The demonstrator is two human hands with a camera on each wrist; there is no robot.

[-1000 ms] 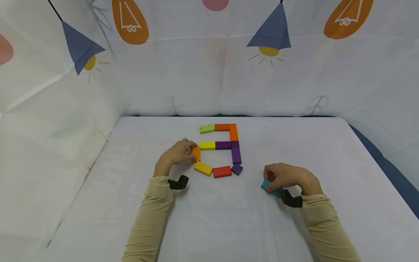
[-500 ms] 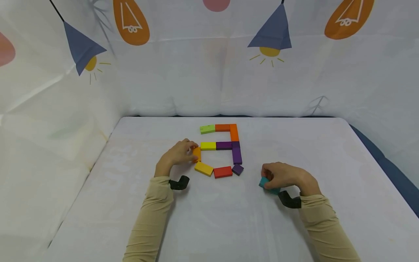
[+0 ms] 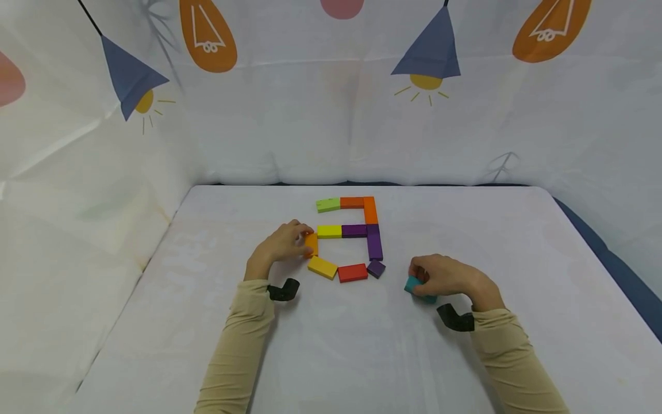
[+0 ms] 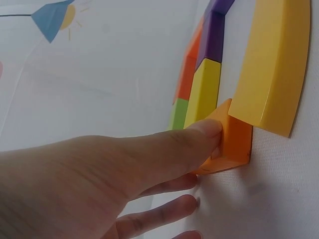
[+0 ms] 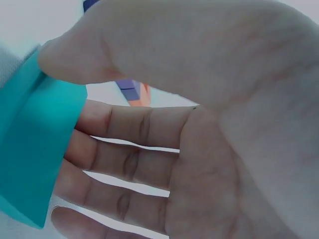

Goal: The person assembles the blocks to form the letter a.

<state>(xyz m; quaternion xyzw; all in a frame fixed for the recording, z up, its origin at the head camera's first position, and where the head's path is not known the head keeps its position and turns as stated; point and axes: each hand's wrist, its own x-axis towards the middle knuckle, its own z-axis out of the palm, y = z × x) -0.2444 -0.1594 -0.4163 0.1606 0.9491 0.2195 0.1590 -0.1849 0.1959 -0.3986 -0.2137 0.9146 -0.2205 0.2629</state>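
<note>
At the left side of a block figure, my left hand [image 3: 281, 242] has its thumb and fingers about a light orange block [image 3: 311, 244]. In the left wrist view the thumb lies on that orange block [image 4: 237, 134], beside a yellow-orange block [image 4: 271, 64]. My right hand [image 3: 449, 277] pinches a teal block [image 3: 412, 283] low over the table, right of the figure. Thumb and fingertips meet the teal block [image 5: 42, 144] in the right wrist view; part of it is hidden behind the hand in the head view.
The figure also has a green block [image 3: 328, 205], orange blocks [image 3: 370, 210], a yellow block [image 3: 329, 232], purple blocks [image 3: 374, 242], a small purple block [image 3: 376, 268] and a red block [image 3: 353, 273]. The white table [image 3: 320, 356] ends at a patterned cloth [image 3: 310, 115] behind.
My right hand has slid the teal block slightly left and away from me, nearer the figure. My left hand stays at the orange block.
</note>
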